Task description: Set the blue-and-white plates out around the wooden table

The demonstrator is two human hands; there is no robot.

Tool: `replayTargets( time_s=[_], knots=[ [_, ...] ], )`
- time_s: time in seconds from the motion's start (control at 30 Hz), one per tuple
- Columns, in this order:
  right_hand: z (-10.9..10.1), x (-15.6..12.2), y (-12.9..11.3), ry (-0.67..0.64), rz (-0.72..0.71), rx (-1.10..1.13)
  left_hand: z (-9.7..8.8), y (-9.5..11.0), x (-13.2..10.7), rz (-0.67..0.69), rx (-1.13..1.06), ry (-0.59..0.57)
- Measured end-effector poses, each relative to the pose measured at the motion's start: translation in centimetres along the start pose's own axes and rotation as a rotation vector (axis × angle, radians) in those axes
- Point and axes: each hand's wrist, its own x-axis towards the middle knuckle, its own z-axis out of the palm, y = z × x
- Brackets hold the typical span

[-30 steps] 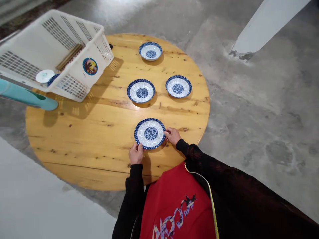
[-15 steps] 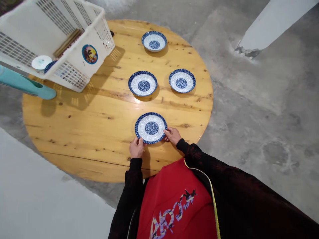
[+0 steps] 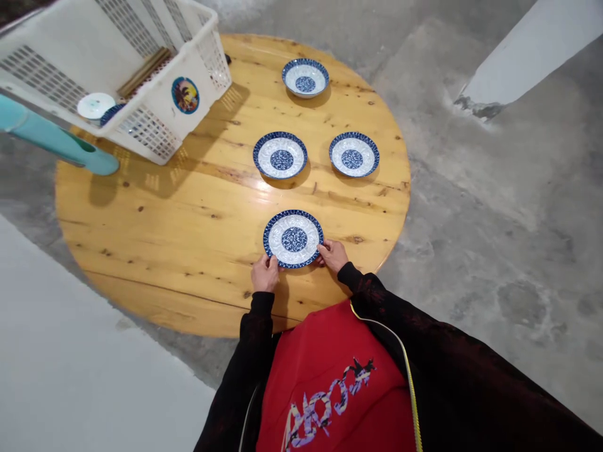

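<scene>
fingers (image 3: 274,262) of left hand (image 3: 264,274) and right hand (image 3: 334,255) pinch the nearest plate (image 3: 294,239); likely slick, brittle: hold its rim (image 3: 293,213).

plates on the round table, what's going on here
A person is holding the near plate by its blue rim: the left hand grips its near left edge, the right hand its right edge. Beyond it on the wooden table are a middle dish, a right dish and a far dish, all blue and white. A white basket stands at the far left.
</scene>
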Motion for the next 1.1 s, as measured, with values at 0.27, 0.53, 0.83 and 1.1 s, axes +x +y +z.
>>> replayTargets(
  time_s=[0.27, 0.53, 0.83, 1.1],
  knots=[
    [-0.3, -0.4, 0.0, -0.012, -0.009, -0.004, -0.3, 0.9, -0.7, -0.044, -0.038, 0.019],
    [-0.7, -0.3, 0.5, -0.032, -0.029, -0.019, -0.7, 1.2, -1.2, -0.069, -0.087, 0.002],
    [-0.2, -0.8, -0.4, -0.026, -0.007, -0.034, -0.7, 0.7, -0.9, -0.054, -0.092, -0.001],
    [0.0, -0.5, -0.4, -0.021, 0.031, -0.037, -0.3, 0.3, -0.5, -0.045, -0.090, -0.025]
  ],
)
